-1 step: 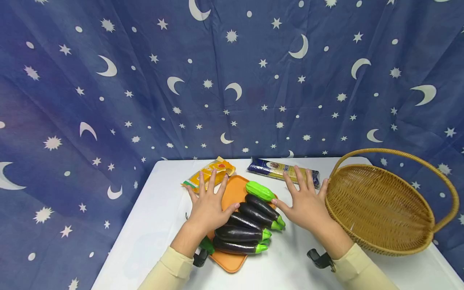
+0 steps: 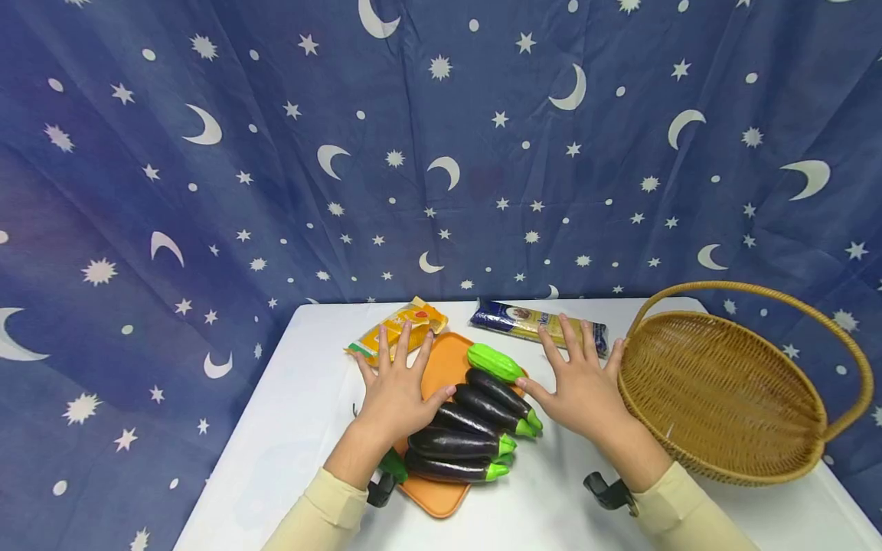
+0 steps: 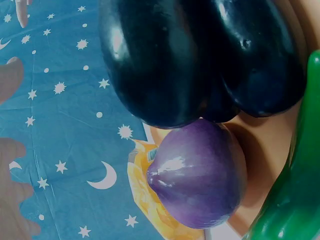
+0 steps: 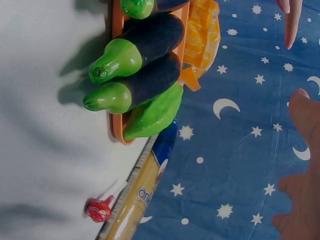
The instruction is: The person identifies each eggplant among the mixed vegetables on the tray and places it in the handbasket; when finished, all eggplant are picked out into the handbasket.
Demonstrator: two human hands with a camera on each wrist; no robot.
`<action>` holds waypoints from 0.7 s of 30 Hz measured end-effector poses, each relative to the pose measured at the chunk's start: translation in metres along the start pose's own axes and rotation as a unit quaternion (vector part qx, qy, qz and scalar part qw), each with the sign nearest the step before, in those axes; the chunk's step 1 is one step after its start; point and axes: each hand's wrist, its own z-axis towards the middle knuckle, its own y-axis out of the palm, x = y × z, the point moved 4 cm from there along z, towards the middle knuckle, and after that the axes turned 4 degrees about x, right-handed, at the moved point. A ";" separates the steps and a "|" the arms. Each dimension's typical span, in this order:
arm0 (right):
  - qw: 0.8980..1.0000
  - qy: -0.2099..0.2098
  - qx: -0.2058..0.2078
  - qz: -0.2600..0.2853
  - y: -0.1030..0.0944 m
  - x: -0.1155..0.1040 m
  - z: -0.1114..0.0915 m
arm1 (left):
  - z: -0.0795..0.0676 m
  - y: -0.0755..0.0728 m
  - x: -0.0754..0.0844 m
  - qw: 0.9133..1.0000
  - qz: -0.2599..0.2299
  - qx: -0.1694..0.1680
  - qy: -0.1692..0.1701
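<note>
Fingers spread wide, my left hand (image 2: 396, 394) hovers over the left part of an orange tray (image 2: 444, 505) and holds nothing. My right hand (image 2: 584, 389), also spread and holding nothing, is between the tray and the wicker basket. Several dark eggplants (image 2: 453, 444) with green stem ends lie in a row across the tray. A bright green, ridged vegetable (image 2: 494, 363) lies at its far right end. The left wrist view shows a purple onion (image 3: 200, 175) beside the eggplants, hidden under the left hand in the head view, and a long dark green vegetable (image 3: 295, 185).
A wicker basket (image 2: 723, 398) with a tall handle stands at the right. Along the back lie a yellow packet (image 2: 413, 314) and a blue-and-gold pasta bag (image 2: 510, 317). A red-wrapped lollipop (image 4: 99, 210) sits by the pasta. Behind the white table (image 2: 276, 428) hangs a starry curtain (image 2: 441, 153).
</note>
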 end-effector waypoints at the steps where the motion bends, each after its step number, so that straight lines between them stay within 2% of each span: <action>1: 1.000 -0.001 0.000 0.001 0.000 0.000 0.000 | 0.000 0.000 0.000 1.000 -0.001 -0.001 -0.001; 6: 1.000 -0.004 -0.001 0.002 -0.001 -0.002 -0.001 | -0.003 -0.001 -0.003 1.000 -0.011 -0.001 -0.008; 10: 1.000 -0.002 -0.007 0.002 -0.002 -0.003 -0.003 | -0.011 -0.003 -0.017 0.999 -0.042 0.004 -0.028; 15: 1.000 -0.002 -0.008 -0.001 -0.004 -0.004 -0.005 | -0.037 -0.008 -0.062 0.992 -0.069 0.005 -0.101; 18: 1.000 -0.006 -0.004 0.003 -0.007 -0.005 -0.005 | -0.058 -0.007 -0.093 0.983 -0.091 0.009 -0.159; 21: 1.000 -0.010 -0.004 0.012 -0.008 -0.007 -0.006 | -0.076 -0.001 -0.116 0.973 -0.113 0.009 -0.201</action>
